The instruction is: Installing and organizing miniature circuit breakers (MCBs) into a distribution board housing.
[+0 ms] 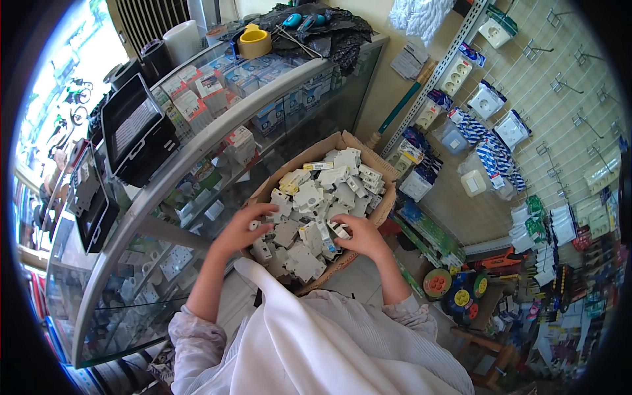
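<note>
A cardboard box in front of me holds a heap of white and grey circuit breakers, some with yellow labels. Over its left side, my left hand curls its thumb and fingers around a small white piece; its kind is partly hidden. At the box's right side, my right hand pinches a white circuit breaker between thumb and fingers. A yellow-marked breaker lies near the far edge of the heap.
To the left curves a glass display counter with boxed goods inside. Open black cases and a yellow tape roll sit on top. On the right, a slatted wall carries packaged sockets. Cable reels stand at the lower right.
</note>
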Demonstrator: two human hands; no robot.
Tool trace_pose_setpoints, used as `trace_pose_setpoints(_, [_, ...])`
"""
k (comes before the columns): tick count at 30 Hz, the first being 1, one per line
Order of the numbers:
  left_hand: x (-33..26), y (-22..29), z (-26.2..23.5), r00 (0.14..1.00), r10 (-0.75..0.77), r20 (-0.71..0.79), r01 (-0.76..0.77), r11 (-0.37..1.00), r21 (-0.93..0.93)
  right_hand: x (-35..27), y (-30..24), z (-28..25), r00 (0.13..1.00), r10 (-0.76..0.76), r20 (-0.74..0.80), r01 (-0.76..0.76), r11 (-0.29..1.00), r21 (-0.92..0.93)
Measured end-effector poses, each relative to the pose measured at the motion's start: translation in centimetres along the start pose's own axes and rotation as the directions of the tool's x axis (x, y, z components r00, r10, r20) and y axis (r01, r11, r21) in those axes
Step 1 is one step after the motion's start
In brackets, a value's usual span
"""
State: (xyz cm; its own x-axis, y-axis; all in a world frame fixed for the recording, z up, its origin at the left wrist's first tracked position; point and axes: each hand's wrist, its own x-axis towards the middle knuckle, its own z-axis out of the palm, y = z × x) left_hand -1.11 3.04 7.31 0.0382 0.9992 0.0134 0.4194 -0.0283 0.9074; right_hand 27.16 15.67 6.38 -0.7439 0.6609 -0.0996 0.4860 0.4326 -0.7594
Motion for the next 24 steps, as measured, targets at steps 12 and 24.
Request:
trace_pose_setpoints(12, [2.6,-0.4,7.6,0.976,0.188,0.111,-0.205,0.963,0.173,-0.3,-3.2,2.8,0.966,-0.122,-0.227,0.079,0.979,-0.188])
trace_pose_setpoints(24, [2.6,1.5,6.8,0.959,0.013,-0.283,-0.058,0.986,-0.153,3.2,-5.8,1.9,0.925,-0.110,-0.363,0.144,0.987,0.067])
